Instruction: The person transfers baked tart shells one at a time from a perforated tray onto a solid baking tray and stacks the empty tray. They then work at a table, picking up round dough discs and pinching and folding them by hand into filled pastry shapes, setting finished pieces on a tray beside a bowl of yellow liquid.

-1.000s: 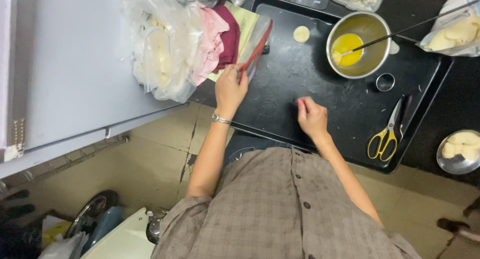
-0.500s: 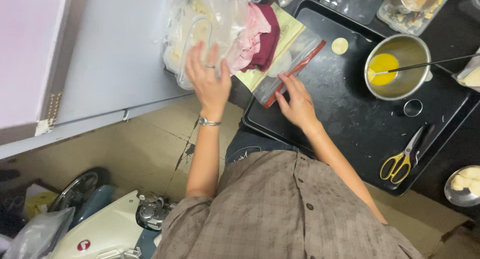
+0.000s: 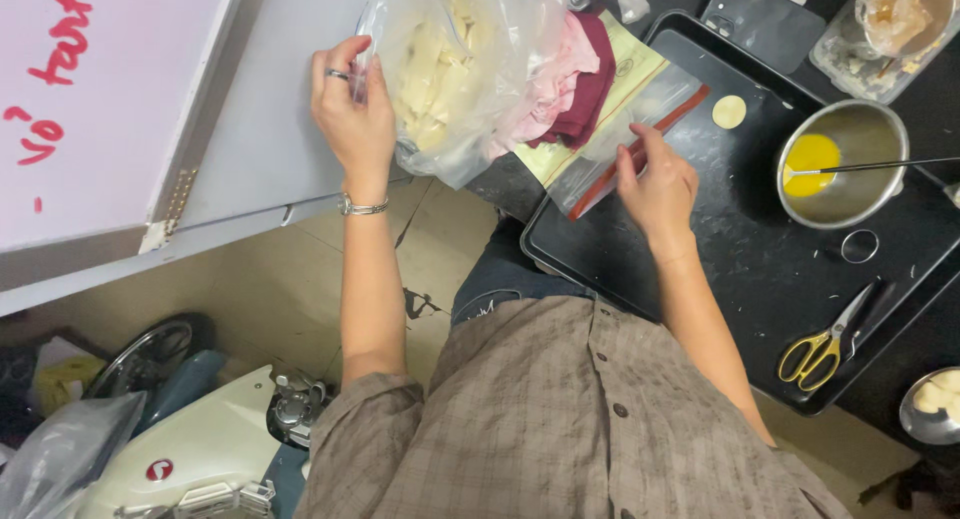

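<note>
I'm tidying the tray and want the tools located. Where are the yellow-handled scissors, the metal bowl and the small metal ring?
scissors [image 3: 826, 349], head view, on the yellow handles.
metal bowl [image 3: 872, 129], head view, on its inner wall.
metal ring [image 3: 846, 240], head view, on its rim.

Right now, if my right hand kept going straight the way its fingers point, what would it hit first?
The right hand already touches the clear zip bag with a red strip; beyond it, probably the yellow paper, though depth is unclear.

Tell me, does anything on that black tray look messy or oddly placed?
Mostly tidy. The black tray carries pale crumbs or flecks near the yellow-handled scissors. A thin rod lies across the metal bowl of yellow liquid, sticking out past its rim. The right hand presses a red-strip zip bag overhanging the tray's edge.
</note>
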Available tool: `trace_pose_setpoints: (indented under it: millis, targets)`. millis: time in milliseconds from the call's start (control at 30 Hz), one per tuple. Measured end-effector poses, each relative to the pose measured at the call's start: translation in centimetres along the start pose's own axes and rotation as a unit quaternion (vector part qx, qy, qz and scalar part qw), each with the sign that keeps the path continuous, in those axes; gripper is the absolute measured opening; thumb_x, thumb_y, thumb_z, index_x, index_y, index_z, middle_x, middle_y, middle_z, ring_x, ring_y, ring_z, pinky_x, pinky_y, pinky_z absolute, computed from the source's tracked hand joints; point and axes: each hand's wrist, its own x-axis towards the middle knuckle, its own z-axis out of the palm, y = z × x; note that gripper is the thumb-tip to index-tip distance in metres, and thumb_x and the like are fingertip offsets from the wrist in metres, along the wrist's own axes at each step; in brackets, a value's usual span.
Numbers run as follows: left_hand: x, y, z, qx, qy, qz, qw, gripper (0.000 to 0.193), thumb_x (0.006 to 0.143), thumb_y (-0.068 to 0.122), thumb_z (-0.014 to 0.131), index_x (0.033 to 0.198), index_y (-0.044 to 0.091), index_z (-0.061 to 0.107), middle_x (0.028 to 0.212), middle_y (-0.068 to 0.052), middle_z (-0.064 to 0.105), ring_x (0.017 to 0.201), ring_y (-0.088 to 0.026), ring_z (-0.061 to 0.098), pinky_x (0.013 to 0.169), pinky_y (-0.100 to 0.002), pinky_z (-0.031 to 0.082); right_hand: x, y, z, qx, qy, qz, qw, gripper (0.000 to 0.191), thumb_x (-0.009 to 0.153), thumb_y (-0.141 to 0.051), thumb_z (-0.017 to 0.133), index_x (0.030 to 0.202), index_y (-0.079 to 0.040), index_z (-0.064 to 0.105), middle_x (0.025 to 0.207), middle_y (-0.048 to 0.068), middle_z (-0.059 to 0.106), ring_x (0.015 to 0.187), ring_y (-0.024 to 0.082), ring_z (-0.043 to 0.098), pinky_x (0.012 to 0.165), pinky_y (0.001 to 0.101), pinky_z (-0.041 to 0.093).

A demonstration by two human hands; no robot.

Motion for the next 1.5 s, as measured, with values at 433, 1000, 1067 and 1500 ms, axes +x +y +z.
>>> trace_pose_setpoints:
  millis: [433, 1000, 1067, 1500]
  targets:
    - [2.4, -0.1, 0.7, -0.327, -0.225, -0.182, 0.9, 0.014, 0.106, 0.012, 0.064, 0.109, 0.002, 0.073, 0.079, 0.0, 0.064, 0.068, -0.007, 0.055, 0.062, -0.024, 0.046, 8.8, -14.7, 10.1, 0.482, -0.194, 0.021, 0.854, 0.02, 0.1, -0.016, 0.069, 0.112, -0.001, 0.071, 0.1, 0.007, 0.076, 0.09, 0.014, 0.072, 0.08, 0.0309, 0.058]
    - [1.4, -1.6, 1.6, -0.341, -0.284, -0.285, 0.85, 0.017, 0.096, 0.01, 0.068, 0.103, -0.004, 0.073, 0.084, -0.002, 0.074, 0.073, -0.004, 0.069, 0.065, -0.02, 0.058, 11.3, -14.2, 13.6, 0.632, -0.176, 0.126, 0.744, 0.011, 0.099, -0.008, 0.068, 0.104, 0.001, 0.066, 0.096, 0.006, 0.073, 0.087, 0.012, 0.072, 0.081, 0.0298, 0.063]
    - [1.3, -1.9, 1.7, -0.351, -0.289, -0.296, 0.84, 0.016, 0.096, 0.011, 0.069, 0.101, -0.004, 0.073, 0.084, -0.002, 0.074, 0.073, -0.005, 0.07, 0.066, -0.02, 0.059, 11.3, -13.9, 13.8, 0.61, -0.167, 0.101, 0.768, 0.01, 0.101, -0.007, 0.067, 0.104, 0.002, 0.067, 0.095, 0.006, 0.073, 0.086, 0.011, 0.07, 0.081, 0.0286, 0.061]
    - [1.3, -3.2, 2.3, -0.289, -0.314, -0.23, 0.874, 0.015, 0.095, 0.012, 0.073, 0.099, -0.003, 0.073, 0.082, -0.003, 0.074, 0.072, -0.005, 0.068, 0.065, -0.021, 0.056, 10.6, -13.6, 13.3, 0.536, -0.13, 0.084, 0.83, 0.012, 0.097, -0.009, 0.071, 0.103, 0.001, 0.072, 0.09, 0.003, 0.074, 0.08, 0.008, 0.068, 0.074, 0.0234, 0.056]
